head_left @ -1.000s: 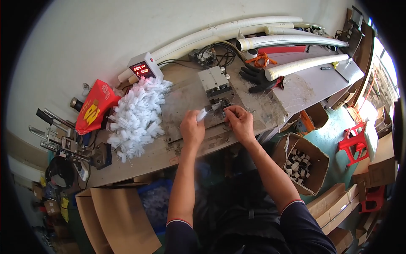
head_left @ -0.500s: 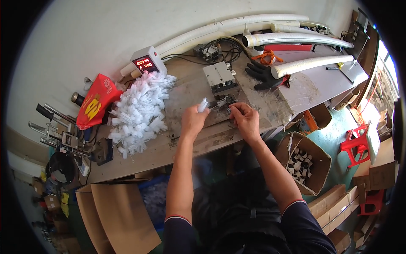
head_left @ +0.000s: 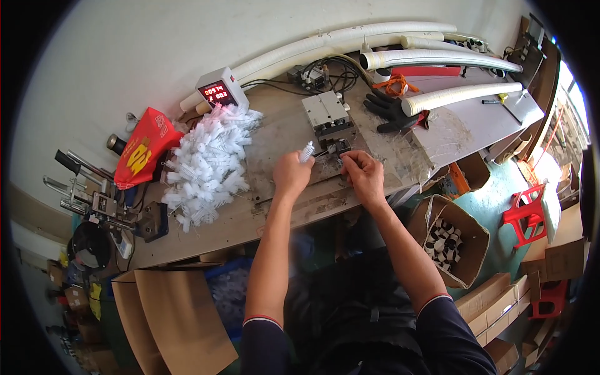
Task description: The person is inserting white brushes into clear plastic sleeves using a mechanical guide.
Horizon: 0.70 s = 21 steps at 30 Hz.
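Observation:
In my left hand (head_left: 292,177) is a small white bristle brush (head_left: 307,152), its bristly end standing up past my thumb. My right hand (head_left: 364,177) is pinched closed beside a small dark metal clamp (head_left: 342,146); what its fingertips hold, if anything, is too small to make out. The clamp sits at the front of a grey box-shaped machine (head_left: 326,111) on the workbench (head_left: 275,128). Left of my hands lies a big heap of similar white brushes (head_left: 209,165).
Behind the heap stands a counter box (head_left: 221,90) with lit red digits. A red bag (head_left: 145,148) and a lever press (head_left: 103,206) are at the left. A black glove (head_left: 385,111) and long white tubes (head_left: 437,57) lie right. Below is an open carton (head_left: 469,250) of short rings.
My left hand has shifted slightly right with the brush, toward the clamp. My right hand has barely moved. The lit digits on the counter box have changed.

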### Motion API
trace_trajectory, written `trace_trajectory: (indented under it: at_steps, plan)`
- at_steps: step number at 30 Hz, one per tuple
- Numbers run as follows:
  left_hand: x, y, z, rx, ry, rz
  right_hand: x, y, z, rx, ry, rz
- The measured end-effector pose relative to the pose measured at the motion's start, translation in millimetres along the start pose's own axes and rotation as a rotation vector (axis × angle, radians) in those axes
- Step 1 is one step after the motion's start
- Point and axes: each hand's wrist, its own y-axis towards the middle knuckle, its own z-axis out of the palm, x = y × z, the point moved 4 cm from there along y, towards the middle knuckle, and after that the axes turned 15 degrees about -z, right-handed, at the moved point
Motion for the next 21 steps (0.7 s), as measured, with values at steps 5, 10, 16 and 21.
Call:
trace_trajectory:
  at_steps: [5,10,16,21]
  plan:
    - [1.0,0.1,1.1,-0.017,-0.001,-0.001,4.1,-0.2,-0.9,-0.008,0.026,0.012]
    - [1.2,1.5,1.7,-0.048,0.007,0.000,1.2,0.4,-1.1,-0.002,-0.003,0.003]
    - [0.2,0.7,1.6,-0.060,0.026,0.019,0.4,0.8,-1.7,-0.006,0.004,-0.016]
    - [2.8,-5.1,1.3,-0.142,-0.011,0.060,0.9,0.4,-2.4,-0.015,0.001,0.009]
